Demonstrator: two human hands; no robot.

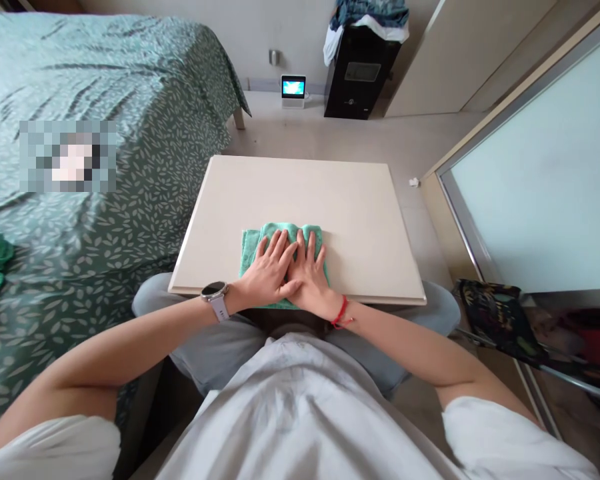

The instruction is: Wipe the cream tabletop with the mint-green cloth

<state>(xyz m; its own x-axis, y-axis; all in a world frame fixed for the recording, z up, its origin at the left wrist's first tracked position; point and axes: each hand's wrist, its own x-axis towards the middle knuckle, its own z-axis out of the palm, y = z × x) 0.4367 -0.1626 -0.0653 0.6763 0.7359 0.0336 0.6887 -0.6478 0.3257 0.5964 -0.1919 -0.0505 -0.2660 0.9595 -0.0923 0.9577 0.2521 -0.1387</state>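
A green cloth [251,243], folded in layers, lies at the near edge of a pale tabletop [300,193], and part of it hangs over that edge. My left hand [267,270], below a wristwatch [215,291], rests flat on the cloth with its fingers stretched out. Beside it, partly under the left thumb, my right hand [311,277] also presses flat on the cloth, fingers spread. A red bracelet [341,312] circles the right wrist. Neither hand grips the cloth; the palms cover its middle.
A bed with a leaf-patterned green cover [145,140] stands close on the left. Beyond the table are a small lit screen device [293,90] on the floor and a black cabinet [353,80] topped with clothes. A frosted sliding panel [540,160] borders the right side.
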